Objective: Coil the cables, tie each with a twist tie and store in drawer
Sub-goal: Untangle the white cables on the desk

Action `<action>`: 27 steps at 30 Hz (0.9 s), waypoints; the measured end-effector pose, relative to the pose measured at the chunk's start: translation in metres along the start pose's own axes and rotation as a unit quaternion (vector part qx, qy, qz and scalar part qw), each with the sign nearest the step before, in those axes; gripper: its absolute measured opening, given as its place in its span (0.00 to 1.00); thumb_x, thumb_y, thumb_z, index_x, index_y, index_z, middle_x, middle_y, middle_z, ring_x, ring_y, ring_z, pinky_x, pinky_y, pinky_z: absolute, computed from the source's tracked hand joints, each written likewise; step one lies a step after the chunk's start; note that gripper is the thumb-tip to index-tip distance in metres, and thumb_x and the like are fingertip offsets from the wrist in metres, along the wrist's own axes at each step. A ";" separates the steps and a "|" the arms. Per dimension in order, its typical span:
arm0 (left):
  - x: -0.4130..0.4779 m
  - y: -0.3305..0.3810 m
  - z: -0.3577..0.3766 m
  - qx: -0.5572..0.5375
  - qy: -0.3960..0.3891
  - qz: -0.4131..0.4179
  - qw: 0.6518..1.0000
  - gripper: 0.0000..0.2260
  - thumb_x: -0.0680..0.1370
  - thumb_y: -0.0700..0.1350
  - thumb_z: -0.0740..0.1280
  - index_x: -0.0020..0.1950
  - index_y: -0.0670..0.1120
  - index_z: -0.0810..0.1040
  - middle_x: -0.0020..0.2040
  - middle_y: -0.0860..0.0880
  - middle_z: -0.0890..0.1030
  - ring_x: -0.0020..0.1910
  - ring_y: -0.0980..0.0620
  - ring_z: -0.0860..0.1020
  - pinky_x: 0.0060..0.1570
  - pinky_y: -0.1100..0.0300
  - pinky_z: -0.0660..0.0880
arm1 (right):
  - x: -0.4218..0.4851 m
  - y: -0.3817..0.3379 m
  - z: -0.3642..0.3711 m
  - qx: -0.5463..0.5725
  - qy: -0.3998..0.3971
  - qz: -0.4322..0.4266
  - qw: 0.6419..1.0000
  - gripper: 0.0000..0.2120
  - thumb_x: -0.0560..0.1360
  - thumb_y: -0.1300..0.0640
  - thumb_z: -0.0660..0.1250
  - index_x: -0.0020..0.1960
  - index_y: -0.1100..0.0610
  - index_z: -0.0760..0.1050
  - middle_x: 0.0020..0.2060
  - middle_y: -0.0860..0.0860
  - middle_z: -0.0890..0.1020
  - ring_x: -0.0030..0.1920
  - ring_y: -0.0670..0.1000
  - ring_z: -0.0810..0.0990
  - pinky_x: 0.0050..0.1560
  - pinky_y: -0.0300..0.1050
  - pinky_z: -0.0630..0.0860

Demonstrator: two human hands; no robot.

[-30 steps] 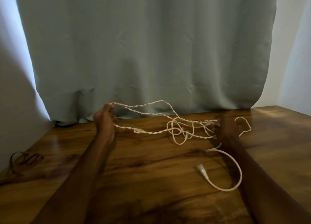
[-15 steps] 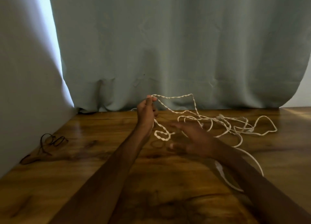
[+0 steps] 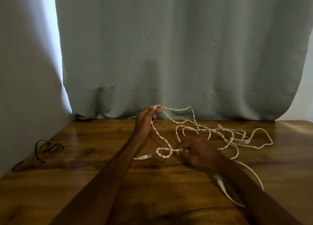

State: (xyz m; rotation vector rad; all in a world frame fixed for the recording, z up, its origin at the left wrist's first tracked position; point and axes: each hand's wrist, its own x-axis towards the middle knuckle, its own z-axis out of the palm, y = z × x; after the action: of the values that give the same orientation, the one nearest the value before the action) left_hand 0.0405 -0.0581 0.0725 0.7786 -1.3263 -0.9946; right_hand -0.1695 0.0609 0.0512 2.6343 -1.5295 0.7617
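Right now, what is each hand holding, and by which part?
Both hold the white twisted cable: the left hand grips a raised stretch, the right hand pinches it lower down, where it loops.

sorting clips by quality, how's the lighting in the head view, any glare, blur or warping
Head view: dim, lit from a bright gap left of the curtain; soft glare on the table near it; right hand slightly blurred, white cable legible; wide-angle bowing at the curtain's right edge.
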 end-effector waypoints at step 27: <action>-0.024 -0.003 -0.001 0.375 0.137 0.089 0.912 0.19 0.70 0.62 0.76 0.50 0.50 0.77 0.47 0.53 0.80 0.48 0.52 0.78 0.45 0.55 0.76 | -0.004 0.007 -0.017 0.166 0.361 0.078 0.914 0.14 0.85 0.57 0.61 0.68 0.53 0.78 0.46 0.46 0.85 0.47 0.45 0.83 0.47 0.43 0.81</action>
State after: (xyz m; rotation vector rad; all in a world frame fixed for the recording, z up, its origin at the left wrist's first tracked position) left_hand 0.0422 -0.0373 0.0595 1.2904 -1.4983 -0.1831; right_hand -0.1837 0.0651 0.0630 1.9929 -1.4606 1.8794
